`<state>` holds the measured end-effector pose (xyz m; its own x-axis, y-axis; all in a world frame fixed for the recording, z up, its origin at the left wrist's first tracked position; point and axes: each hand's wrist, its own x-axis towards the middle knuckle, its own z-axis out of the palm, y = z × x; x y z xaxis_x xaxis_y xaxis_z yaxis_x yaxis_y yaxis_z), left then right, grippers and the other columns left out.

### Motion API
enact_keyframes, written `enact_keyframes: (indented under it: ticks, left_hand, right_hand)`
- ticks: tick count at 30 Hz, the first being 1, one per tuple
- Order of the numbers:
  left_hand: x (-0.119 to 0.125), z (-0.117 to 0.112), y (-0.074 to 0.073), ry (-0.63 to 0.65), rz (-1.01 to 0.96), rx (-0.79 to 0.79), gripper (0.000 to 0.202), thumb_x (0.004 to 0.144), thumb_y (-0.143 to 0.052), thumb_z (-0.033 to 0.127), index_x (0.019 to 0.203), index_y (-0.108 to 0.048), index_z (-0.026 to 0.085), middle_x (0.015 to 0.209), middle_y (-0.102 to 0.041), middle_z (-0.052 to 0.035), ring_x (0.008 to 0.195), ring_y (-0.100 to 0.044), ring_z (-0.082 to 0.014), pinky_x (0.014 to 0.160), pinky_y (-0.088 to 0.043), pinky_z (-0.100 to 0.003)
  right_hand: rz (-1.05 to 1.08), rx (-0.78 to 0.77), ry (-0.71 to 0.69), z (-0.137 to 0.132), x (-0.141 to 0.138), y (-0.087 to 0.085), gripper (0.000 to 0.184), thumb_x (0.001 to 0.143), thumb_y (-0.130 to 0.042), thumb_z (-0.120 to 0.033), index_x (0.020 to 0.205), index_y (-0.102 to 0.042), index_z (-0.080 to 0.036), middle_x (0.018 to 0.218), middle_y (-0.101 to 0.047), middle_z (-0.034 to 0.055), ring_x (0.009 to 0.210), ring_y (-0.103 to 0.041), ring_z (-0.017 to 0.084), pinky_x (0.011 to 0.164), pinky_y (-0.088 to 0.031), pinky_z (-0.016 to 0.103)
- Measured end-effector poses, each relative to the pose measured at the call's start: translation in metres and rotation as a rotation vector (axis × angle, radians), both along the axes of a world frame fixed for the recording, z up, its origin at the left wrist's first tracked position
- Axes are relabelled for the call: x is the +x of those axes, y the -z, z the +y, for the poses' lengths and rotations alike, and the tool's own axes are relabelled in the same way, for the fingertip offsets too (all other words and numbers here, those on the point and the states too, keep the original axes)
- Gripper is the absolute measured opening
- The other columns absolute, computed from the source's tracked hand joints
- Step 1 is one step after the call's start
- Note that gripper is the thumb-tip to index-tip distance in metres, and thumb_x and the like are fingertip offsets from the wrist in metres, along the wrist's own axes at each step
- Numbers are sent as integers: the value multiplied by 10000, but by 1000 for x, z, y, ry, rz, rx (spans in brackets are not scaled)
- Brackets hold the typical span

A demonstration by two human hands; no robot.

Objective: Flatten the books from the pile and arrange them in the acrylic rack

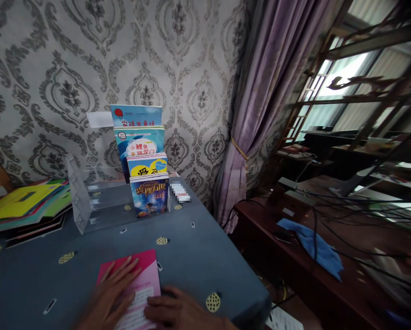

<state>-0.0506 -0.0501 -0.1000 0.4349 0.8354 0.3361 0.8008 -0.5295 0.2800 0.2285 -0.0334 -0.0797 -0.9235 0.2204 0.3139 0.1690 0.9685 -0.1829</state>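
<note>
A pink book lies on the cloth-covered table close to me, a block of small print on its lower part. My left hand rests on it with the fingers stretched and spread, nothing held. Over the book's right edge is my right hand, slightly blurred, its fingers laid on the cover. Beyond them stands a clear plastic rack. Its right side holds children's books in steps, with a dark blue book in front, then a yellow and blue book, a teal book and a light blue book.
Left of the rack is a stack of colourful flat books or folders. The blue tablecloth has a pineapple pattern. To the right, past the table's edge, stands a brown desk with cables and a blue cloth. A purple curtain hangs behind.
</note>
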Motion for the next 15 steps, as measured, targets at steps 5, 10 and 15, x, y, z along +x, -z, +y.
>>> enact_keyframes:
  ticks: [5,10,15]
  left_hand:
    - [-6,-8,-15,128,-278,-197,358,983,-426,447,1249,-651,370,1331,-633,-10,1263,-570,-247,1112,-373,-522]
    - [-4,-28,-70,-58,-547,-597,498,930,-424,615,1120,-746,287,1215,-706,-57,1245,-578,-289,1112,-379,-507]
    - [-20,-35,-99,-85,-1021,-731,787,810,-367,819,999,-785,180,1113,-738,-131,1074,-668,-340,1013,-474,-484]
  right_hand:
    - [58,-77,-60,7,-13,-46,225,1003,-487,-360,1100,-637,-223,1033,-738,47,1053,-655,130,940,-463,226]
    - [170,-237,-68,18,-24,-68,380,1014,-411,-443,914,-661,-175,820,-721,58,779,-676,137,728,-488,222]
    - [487,-532,130,24,-30,-98,473,963,-469,-548,774,-693,-177,627,-637,-11,571,-596,110,565,-442,207]
